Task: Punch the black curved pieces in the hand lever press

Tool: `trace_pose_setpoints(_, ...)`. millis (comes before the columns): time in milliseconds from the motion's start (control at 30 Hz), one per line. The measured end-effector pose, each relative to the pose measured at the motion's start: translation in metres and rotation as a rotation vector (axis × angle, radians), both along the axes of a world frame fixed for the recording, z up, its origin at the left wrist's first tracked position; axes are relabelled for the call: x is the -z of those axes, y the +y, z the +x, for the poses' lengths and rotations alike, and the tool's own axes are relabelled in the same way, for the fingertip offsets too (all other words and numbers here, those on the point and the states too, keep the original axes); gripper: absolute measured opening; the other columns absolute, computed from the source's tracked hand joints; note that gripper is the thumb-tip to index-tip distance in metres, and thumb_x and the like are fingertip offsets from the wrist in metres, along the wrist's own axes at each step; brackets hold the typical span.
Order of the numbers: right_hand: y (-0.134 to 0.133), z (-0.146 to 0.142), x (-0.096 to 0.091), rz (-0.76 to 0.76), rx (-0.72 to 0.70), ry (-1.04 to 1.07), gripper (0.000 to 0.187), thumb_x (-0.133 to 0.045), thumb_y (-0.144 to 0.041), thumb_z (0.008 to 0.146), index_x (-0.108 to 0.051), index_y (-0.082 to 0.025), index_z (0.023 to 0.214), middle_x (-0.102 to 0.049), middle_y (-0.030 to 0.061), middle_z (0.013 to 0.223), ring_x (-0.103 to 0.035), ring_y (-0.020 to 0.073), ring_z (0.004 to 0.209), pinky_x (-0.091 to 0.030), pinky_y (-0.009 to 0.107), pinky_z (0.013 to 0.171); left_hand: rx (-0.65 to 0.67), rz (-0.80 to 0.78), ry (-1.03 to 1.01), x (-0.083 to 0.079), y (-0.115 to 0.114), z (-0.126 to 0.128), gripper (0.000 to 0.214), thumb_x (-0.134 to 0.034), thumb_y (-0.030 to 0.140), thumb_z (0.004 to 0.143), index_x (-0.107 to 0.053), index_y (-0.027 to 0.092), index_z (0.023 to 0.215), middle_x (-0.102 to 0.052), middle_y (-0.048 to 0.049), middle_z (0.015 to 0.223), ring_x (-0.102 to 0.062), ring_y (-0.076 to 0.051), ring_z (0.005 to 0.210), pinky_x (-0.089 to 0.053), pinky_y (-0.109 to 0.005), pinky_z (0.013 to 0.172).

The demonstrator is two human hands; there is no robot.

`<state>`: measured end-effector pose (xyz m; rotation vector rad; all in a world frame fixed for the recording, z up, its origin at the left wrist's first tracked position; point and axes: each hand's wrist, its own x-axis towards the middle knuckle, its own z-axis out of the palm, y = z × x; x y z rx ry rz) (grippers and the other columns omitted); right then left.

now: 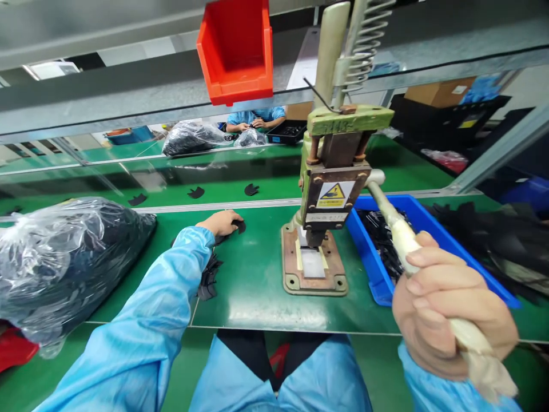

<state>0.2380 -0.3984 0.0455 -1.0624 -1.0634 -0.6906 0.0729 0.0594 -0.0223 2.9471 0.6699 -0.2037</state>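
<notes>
My right hand (454,303) is wrapped round the pale, tape-covered lever (397,226) of a green hand press (328,194). The press stands on the green table, with a warning label on its front and a light metal plate (313,263) on its base under the punch. To the left of the press, my left hand (221,222) is closed on a small black curved piece (239,225) just above the table. A loose pile of similar black pieces (209,277) lies beside my left sleeve, partly hidden by it.
A blue bin (369,286) of black parts sits right of the press. A clear plastic bag (72,263) of dark contents lies at the left. Several black pieces (196,193) lie farther back. An orange bin (235,51) hangs above; a co-worker's hands (253,124) show behind.
</notes>
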Motion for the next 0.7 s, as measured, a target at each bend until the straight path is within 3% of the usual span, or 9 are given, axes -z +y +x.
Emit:
trace_pose_setpoints(200, -0.004, 0.003, 0.001, -0.02, -0.006, -0.026, 0.025, -0.073, -0.043, 0.086, -0.06, -0.03, 0.068, -0.058, 0.0002, 0.066, -0.069, 0.0287, 0.079, -0.058, 0.075, 0.105, 0.083, 0.159, 0.002, -0.001, -0.027, 0.013, 0.043, -0.041, 0.035, 0.11, -0.074, 0.019, 0.133, -0.076, -0.0161, 0.129, -0.073, -0.029, 0.119, -0.054, -0.039, 0.106)
trace_pose_setpoints(367, -0.004, 0.003, 0.0, -0.03, -0.005, -0.016, 0.023, -0.073, -0.044, 0.086, -0.062, -0.031, 0.069, -0.059, 0.0004, 0.066, -0.068, 0.029, 0.078, -0.058, 0.075, 0.106, 0.097, 0.184, 0.006, 0.0, -0.048, 0.021, 0.031, -0.05, 0.029, 0.106, -0.073, 0.019, 0.123, -0.072, -0.0164, 0.122, -0.073, -0.029, 0.111, -0.056, -0.039, 0.096)
trace_pose_setpoints(567, -0.005, -0.001, 0.0, -0.045, -0.048, -0.007, 0.022, -0.074, -0.041, 0.087, -0.063, -0.03, 0.073, -0.061, 0.0004, 0.07, -0.069, 0.0288, 0.085, -0.055, 0.074, 0.112, 0.161, 0.166, -0.055, -0.023, -0.07, 0.02, 0.024, -0.054, 0.02, 0.099, -0.073, 0.019, 0.114, -0.069, -0.0161, 0.123, -0.072, -0.029, 0.102, -0.058, -0.039, 0.087)
trace_pose_setpoints(700, -0.003, -0.004, 0.001, -0.007, -0.042, 0.026, 0.024, -0.075, -0.042, 0.087, -0.061, -0.029, 0.072, -0.06, -0.0003, 0.07, -0.068, 0.0281, 0.085, -0.053, 0.074, 0.114, 0.259, -0.044, -0.207, -0.021, -0.103, 0.017, 0.016, -0.061, 0.02, 0.095, -0.073, 0.021, 0.106, -0.074, -0.0101, 0.107, -0.072, -0.026, 0.098, -0.056, -0.037, 0.086)
